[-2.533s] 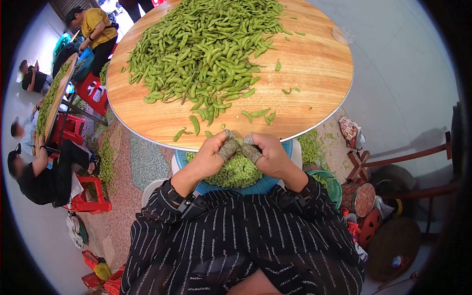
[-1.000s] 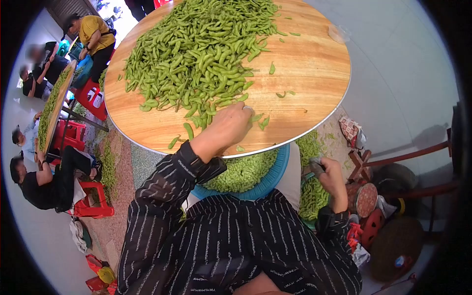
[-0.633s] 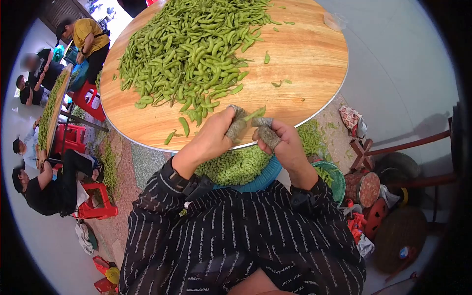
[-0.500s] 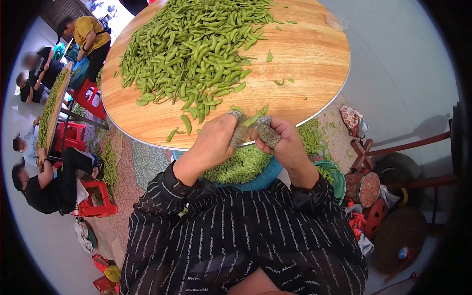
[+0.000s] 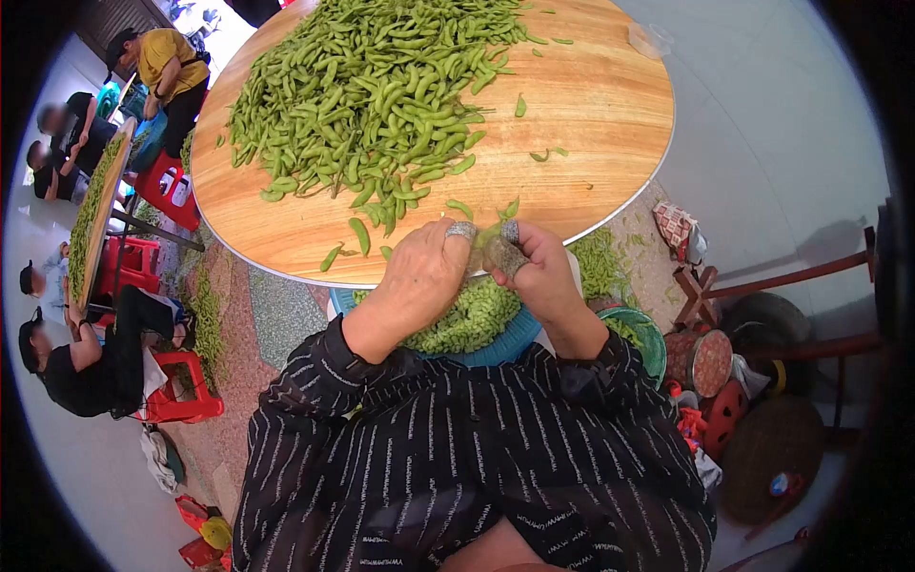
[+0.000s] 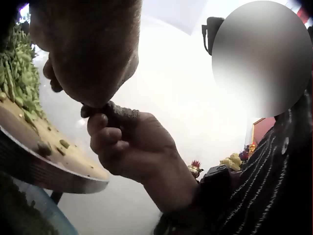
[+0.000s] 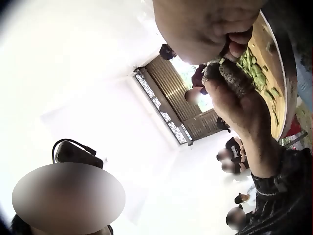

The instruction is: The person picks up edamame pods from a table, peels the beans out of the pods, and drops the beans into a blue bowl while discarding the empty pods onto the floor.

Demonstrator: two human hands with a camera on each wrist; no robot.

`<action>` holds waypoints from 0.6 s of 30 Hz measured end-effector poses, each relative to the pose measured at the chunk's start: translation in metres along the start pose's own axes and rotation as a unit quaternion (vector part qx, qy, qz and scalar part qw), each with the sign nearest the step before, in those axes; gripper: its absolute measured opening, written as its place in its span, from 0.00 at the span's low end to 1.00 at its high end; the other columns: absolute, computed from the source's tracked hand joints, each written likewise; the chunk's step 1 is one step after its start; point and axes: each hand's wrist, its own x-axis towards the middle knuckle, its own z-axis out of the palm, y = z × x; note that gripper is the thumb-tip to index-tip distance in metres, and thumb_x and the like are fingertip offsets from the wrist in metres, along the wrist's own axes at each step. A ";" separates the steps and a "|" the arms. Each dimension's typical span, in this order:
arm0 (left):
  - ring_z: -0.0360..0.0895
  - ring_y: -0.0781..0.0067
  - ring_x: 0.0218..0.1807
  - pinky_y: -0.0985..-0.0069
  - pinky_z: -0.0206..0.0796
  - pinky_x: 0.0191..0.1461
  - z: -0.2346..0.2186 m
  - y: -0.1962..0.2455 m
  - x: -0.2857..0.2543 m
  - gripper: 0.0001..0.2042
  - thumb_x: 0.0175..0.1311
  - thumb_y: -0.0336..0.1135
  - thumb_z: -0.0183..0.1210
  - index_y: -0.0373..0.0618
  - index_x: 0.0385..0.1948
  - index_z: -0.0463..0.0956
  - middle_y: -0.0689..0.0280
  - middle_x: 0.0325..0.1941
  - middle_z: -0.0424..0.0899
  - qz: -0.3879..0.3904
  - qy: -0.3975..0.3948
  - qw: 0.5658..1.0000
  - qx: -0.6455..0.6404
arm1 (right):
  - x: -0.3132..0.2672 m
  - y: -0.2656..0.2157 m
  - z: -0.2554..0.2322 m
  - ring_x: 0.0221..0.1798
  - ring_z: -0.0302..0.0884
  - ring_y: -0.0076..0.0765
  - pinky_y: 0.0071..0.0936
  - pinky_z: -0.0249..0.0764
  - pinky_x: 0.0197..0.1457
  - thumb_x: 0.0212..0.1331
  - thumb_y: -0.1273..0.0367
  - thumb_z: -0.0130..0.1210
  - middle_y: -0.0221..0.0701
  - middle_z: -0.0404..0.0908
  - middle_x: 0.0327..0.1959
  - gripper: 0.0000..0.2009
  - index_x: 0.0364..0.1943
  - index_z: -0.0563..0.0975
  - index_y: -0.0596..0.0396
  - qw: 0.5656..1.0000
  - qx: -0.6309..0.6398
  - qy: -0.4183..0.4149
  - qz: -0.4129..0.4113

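Note:
In the head view a green pod point(image 5: 490, 232) is pinched between both hands, over the near edge of the round wooden table point(image 5: 591, 143). The left hand point(image 5: 426, 272) grips its left end, and the right hand point(image 5: 548, 276) pinches the other end with thumb and finger. Grey wraps cover the thumbs and some fingertips. Below the hands, a blue basket point(image 5: 519, 334) holds shelled green beans point(image 5: 467, 322). A large pile of pods point(image 5: 362, 91) covers the table's far left part. Both wrist views show the fingertips meeting, the pod mostly hidden.
Loose pods point(image 5: 359, 235) lie near the table's front edge. A green basket point(image 5: 640, 334) stands at the right, beside a wooden chair frame point(image 5: 701, 296). Several people sit or stand at the left, around another table point(image 5: 100, 205) with red stools point(image 5: 186, 386).
The left hand went from the tabletop back to the right hand, which came up from the green basket's side. Since half a second ago, the hands have drawn closer together around the pod.

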 end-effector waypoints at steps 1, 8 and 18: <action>0.70 0.56 0.29 0.67 0.63 0.30 0.001 -0.002 0.001 0.12 0.41 0.25 0.50 0.36 0.31 0.64 0.55 0.27 0.69 -0.001 -0.001 1.000 -0.016 | 0.000 0.001 0.001 0.21 0.63 0.15 0.13 0.59 0.24 0.48 0.79 0.44 0.23 0.71 0.21 0.05 0.29 0.72 0.59 1.000 0.030 0.008 0.006; 0.69 0.57 0.26 0.67 0.61 0.26 0.000 -0.006 -0.003 0.07 0.42 0.26 0.50 0.38 0.25 0.63 0.56 0.23 0.68 -0.007 -0.045 0.999 0.009 | -0.003 -0.016 0.005 0.21 0.62 0.15 0.13 0.57 0.24 0.48 0.78 0.44 0.23 0.71 0.21 0.04 0.27 0.72 0.59 0.999 0.041 -0.007 0.019; 0.70 0.58 0.23 0.66 0.61 0.24 0.002 -0.004 -0.008 0.09 0.41 0.26 0.50 0.39 0.28 0.64 0.58 0.20 0.69 -0.034 -0.030 0.999 -0.009 | -0.002 -0.010 0.003 0.21 0.62 0.14 0.13 0.57 0.24 0.50 0.77 0.46 0.22 0.70 0.20 0.03 0.27 0.72 0.59 0.998 0.047 -0.011 0.047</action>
